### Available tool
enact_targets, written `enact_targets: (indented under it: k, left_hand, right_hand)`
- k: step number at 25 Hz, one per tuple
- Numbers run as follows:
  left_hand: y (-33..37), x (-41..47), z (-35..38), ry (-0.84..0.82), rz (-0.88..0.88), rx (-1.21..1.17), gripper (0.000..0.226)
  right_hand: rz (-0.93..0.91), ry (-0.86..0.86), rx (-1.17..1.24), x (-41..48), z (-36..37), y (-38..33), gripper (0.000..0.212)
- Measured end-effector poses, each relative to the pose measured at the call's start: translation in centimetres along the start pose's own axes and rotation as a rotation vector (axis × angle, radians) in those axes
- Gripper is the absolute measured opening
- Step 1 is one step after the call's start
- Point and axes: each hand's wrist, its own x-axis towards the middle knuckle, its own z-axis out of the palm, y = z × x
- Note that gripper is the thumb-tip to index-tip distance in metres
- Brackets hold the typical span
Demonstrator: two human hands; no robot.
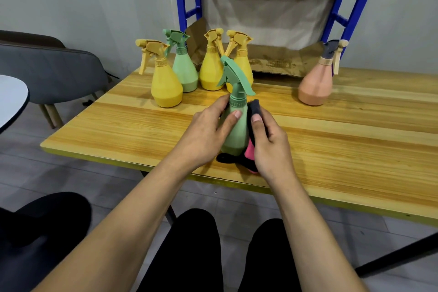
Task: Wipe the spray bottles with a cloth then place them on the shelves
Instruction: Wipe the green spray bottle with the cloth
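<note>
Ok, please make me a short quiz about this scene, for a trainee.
1. True or false: the left hand grips the green bottle being wiped.
2. How many yellow bottles stand on the table?
3. The cloth is held by: A) the right hand, B) the left hand, C) no hand.
Key: 1 true; 2 three; 3 A.
</note>
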Motion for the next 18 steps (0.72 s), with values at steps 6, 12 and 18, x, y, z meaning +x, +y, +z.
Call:
enact_targets:
  k: [6, 12, 18]
  left_hand:
    - [-0.1, -0.4, 0.6, 0.039, -0.033, -0.07, 0.043]
    - [0.0, -0.4, 1.1, 0.135, -0.054, -0.112, 0.047]
    - [-0.1, -0.6, 0.7, 0.128, -0.043, -0.114, 0.042]
  right_hand:
    - [-0.054, 0.242, 0.032, 0.8, -0.7, -3.1, 0.029]
    - [-0.342, 0.102, -0.283, 2.1, 0.5, -8.2, 0.034]
    - [-0.4, 0.135, -0.502, 2.3, 1.0, -7.5, 0.037]
